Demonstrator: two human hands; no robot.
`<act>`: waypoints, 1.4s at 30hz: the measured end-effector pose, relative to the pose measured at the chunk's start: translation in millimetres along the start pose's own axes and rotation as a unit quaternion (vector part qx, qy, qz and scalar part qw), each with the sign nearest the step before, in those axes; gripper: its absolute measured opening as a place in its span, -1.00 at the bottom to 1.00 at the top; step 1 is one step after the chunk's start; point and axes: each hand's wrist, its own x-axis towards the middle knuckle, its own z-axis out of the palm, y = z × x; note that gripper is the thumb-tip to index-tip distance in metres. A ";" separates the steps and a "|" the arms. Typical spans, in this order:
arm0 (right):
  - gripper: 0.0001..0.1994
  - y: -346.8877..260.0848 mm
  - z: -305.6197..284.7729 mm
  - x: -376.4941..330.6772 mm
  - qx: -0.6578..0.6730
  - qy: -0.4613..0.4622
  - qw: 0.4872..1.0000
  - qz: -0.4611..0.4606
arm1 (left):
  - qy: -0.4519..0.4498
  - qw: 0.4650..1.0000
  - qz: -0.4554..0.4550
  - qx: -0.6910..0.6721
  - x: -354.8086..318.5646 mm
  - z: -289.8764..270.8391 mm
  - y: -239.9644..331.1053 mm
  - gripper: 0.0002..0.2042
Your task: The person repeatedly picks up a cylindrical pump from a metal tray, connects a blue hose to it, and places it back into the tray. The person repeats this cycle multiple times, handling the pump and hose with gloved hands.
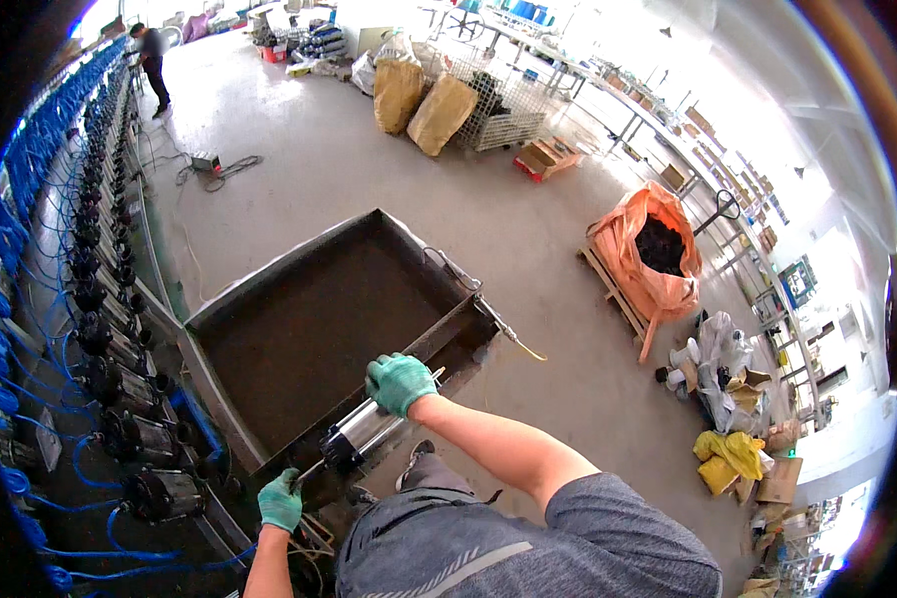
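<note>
A silver metal cylinder with a black end (369, 431), like a motor or pump body, lies slantwise over the near edge of a dark, shallow metal tank (231, 399). My right hand (401, 384), in a green glove, wraps over the cylinder's far upper end. A thin rod (312, 471) sticks out from the black end toward my left hand (281, 501). That hand, also gloved in green, has its fingers closed around the rod's end, by the tank's near left corner. The palm sides of both hands are hidden.
Along the left runs a row of similar cylinders (159, 495) with blue hoses (120, 550). A hose with a metal nozzle (503, 329) rests on the tank's right corner. An orange bulk bag (623, 234) stands right, on a pallet. A person (152, 68) stands far left.
</note>
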 end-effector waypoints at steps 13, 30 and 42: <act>-0.79 9.3 5.7 0.0 0.005 0.033 0.999 -0.023 | -0.115 0.822 -0.376 -0.412 1.2 -13.8 19.8 -0.73; -0.73 67.9 -15.2 0.1 0.347 0.065 0.935 -0.017 | 0.195 0.695 -0.475 -0.504 -17.2 13.1 40.6 -0.64; -0.63 383.2 67.4 -64.5 0.392 -0.054 0.830 0.392 | 0.236 0.819 -0.409 -0.324 -38.3 10.7 147.8 -0.74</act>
